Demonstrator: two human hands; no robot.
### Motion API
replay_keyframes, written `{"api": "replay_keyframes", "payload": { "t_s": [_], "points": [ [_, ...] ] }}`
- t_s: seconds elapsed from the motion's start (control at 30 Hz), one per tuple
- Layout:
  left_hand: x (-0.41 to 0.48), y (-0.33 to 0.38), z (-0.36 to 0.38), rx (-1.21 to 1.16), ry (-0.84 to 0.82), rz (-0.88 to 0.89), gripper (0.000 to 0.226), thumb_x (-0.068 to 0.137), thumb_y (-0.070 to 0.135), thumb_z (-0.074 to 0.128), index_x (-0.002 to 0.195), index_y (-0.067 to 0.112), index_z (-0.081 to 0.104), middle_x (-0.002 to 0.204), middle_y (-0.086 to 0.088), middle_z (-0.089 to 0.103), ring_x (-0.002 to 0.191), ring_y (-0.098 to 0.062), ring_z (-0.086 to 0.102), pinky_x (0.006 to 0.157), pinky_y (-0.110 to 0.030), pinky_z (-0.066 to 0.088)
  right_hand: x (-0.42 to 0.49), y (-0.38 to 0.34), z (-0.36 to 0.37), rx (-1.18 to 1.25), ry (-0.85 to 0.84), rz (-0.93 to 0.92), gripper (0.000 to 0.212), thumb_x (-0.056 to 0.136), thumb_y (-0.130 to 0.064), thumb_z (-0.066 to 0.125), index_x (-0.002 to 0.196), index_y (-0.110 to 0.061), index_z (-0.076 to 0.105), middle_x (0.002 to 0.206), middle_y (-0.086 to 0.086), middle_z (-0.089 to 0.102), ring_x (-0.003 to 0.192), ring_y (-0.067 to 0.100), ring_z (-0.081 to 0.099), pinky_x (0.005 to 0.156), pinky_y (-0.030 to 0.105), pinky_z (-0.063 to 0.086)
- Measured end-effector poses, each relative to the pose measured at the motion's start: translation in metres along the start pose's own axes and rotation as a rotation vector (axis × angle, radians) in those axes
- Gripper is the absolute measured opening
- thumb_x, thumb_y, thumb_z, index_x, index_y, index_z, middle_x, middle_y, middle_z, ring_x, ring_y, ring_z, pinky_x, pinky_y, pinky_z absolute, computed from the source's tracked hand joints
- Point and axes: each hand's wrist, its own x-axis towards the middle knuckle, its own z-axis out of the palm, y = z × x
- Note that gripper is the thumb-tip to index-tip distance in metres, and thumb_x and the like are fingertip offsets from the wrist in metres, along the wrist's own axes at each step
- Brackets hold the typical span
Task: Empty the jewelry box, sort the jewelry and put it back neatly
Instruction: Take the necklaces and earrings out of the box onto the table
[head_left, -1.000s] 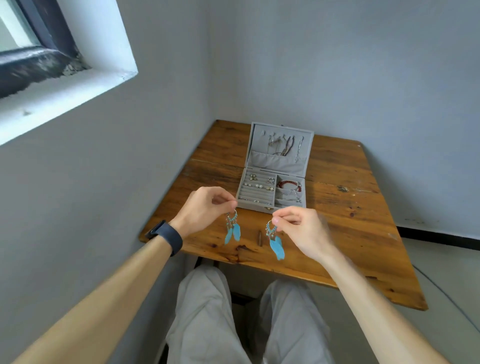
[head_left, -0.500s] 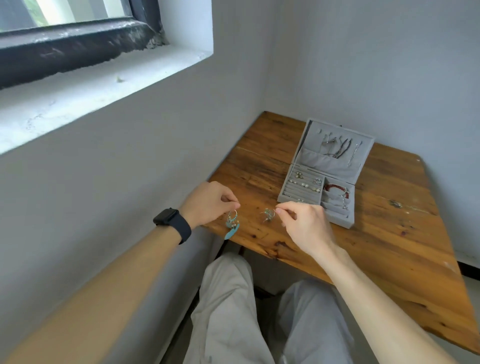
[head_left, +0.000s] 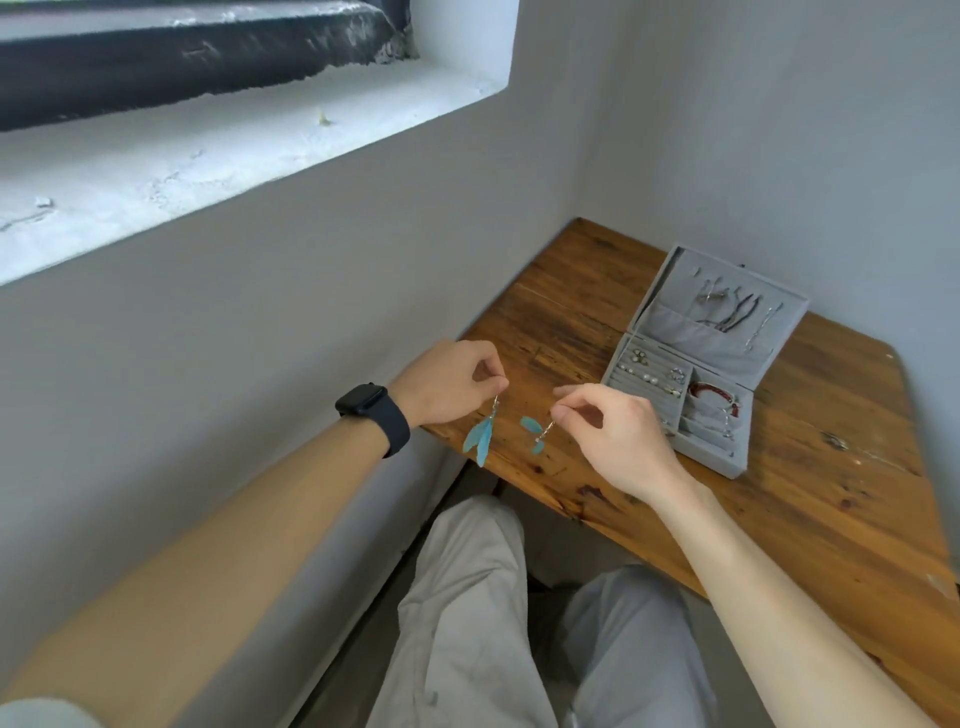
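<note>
A grey jewelry box (head_left: 737, 465) lies open on the wooden table (head_left: 831, 509), its lid (head_left: 670, 275) tilted back with necklaces hanging inside. Small earrings sit in its left slots and a red bracelet (head_left: 714, 397) lies in a right compartment. My left hand (head_left: 447, 382) pinches the hook of a blue feather earring (head_left: 480, 436) that dangles over the table's near left corner. My right hand (head_left: 613, 434) pinches the matching blue feather earring (head_left: 535, 431), whose feathers hang just right of the first one. Both earrings are left of the box.
A grey wall runs along the table's left side, with a deep white window sill (head_left: 208, 156) above. Another wall stands behind the table. My knees in grey trousers (head_left: 467, 623) are below the table's near edge. A black watch (head_left: 371, 410) is on my left wrist.
My view has swung left, so the box now sits further right. Both hands stayed close together with the earrings, which now hang lower over the table's left corner with feathers spread.
</note>
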Motion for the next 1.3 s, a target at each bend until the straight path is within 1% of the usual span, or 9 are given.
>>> {"api": "replay_keyframes", "payload": {
  "t_s": [0.17, 0.33, 0.67, 0.73, 0.83, 1.03, 1.1, 1.2, 1.3],
  "points": [
    [-0.001, 0.005, 0.0, -0.067, 0.01, 0.007, 0.008, 0.097, 0.037, 0.06, 0.094, 0.03, 0.062, 0.098, 0.009, 0.07, 0.093, -0.01, 0.064, 0.087, -0.04, 0.054, 0.003, -0.001, -0.002, 0.072, -0.02, -0.011, 0.012, 0.094, -0.05, 0.055, 0.095, -0.044, 0.065, 0.096, -0.029, 0.069, 0.095, -0.011, 0.062, 0.076, 0.015, 0.049],
    [-0.003, 0.007, -0.002, -0.128, 0.016, 0.045, 0.007, 0.093, 0.031, 0.066, 0.087, 0.034, 0.064, 0.083, 0.016, 0.071, 0.087, 0.0, 0.065, 0.09, -0.034, 0.053, 0.002, 0.0, -0.006, 0.028, 0.006, -0.051, 0.018, 0.091, -0.053, 0.056, 0.099, -0.043, 0.07, 0.09, -0.032, 0.068, 0.09, -0.012, 0.062, 0.063, 0.002, 0.044],
    [-0.003, -0.005, -0.002, -0.104, -0.066, -0.002, 0.005, 0.085, 0.038, 0.075, 0.084, 0.033, 0.076, 0.08, 0.017, 0.074, 0.081, 0.009, 0.064, 0.084, -0.022, 0.053, -0.001, -0.009, 0.013, 0.159, 0.014, 0.089, 0.007, 0.087, -0.042, 0.07, 0.087, -0.04, 0.076, 0.076, -0.029, 0.07, 0.075, -0.007, 0.068, 0.066, 0.01, 0.047],
    [-0.003, -0.009, -0.002, -0.096, -0.114, -0.004, 0.004, 0.085, 0.037, 0.075, 0.083, 0.033, 0.076, 0.076, 0.017, 0.074, 0.079, 0.009, 0.065, 0.078, -0.015, 0.05, -0.002, -0.011, 0.02, 0.262, -0.039, 0.11, 0.005, 0.087, -0.039, 0.072, 0.088, -0.038, 0.077, 0.077, -0.023, 0.073, 0.072, -0.002, 0.07, 0.062, 0.009, 0.049],
    [-0.006, -0.017, -0.005, -0.1, -0.228, -0.034, 0.004, 0.084, 0.036, 0.077, 0.081, 0.034, 0.075, 0.072, 0.019, 0.073, 0.075, 0.005, 0.068, 0.066, -0.005, 0.044, -0.004, -0.015, 0.033, 0.4, -0.107, 0.122, 0.004, 0.087, -0.039, 0.073, 0.088, -0.039, 0.077, 0.079, -0.015, 0.075, 0.07, 0.005, 0.072, 0.061, 0.017, 0.055],
    [-0.013, -0.035, -0.006, -0.101, -0.555, -0.12, 0.007, 0.085, 0.035, 0.076, 0.083, 0.029, 0.076, 0.075, 0.014, 0.075, 0.071, -0.001, 0.07, 0.066, -0.007, 0.045, -0.001, -0.01, 0.059, 0.478, -0.198, 0.207, 0.005, 0.086, -0.031, 0.076, 0.091, -0.033, 0.077, 0.076, -0.009, 0.076, 0.072, 0.007, 0.073, 0.07, 0.029, 0.061],
    [-0.008, -0.039, 0.001, -0.128, -0.506, -0.129, 0.004, 0.086, 0.032, 0.076, 0.082, 0.029, 0.076, 0.074, 0.014, 0.075, 0.067, -0.001, 0.069, 0.064, -0.008, 0.046, 0.003, -0.005, 0.064, 0.429, -0.207, 0.223, 0.007, 0.087, -0.032, 0.076, 0.093, -0.034, 0.075, 0.077, -0.014, 0.076, 0.072, 0.002, 0.072, 0.075, 0.029, 0.059],
    [0.009, -0.043, 0.015, -0.101, -0.32, -0.123, 0.004, 0.085, 0.033, 0.077, 0.082, 0.031, 0.076, 0.068, 0.018, 0.071, 0.064, 0.007, 0.065, 0.061, -0.009, 0.047, 0.014, 0.005, 0.066, 0.329, -0.168, 0.235, 0.008, 0.088, -0.037, 0.073, 0.095, -0.036, 0.071, 0.078, -0.024, 0.073, 0.075, -0.007, 0.068, 0.079, 0.022, 0.052],
    [0.03, -0.043, 0.025, -0.031, -0.255, -0.102, 0.007, 0.086, 0.036, 0.076, 0.086, 0.03, 0.078, 0.07, 0.023, 0.068, 0.066, 0.017, 0.059, 0.061, -0.005, 0.038, 0.028, 0.014, 0.067, 0.252, -0.094, 0.246, 0.004, 0.088, -0.038, 0.072, 0.091, -0.038, 0.069, 0.075, -0.027, 0.071, 0.078, -0.014, 0.064, 0.07, 0.009, 0.042]
  ]
}}
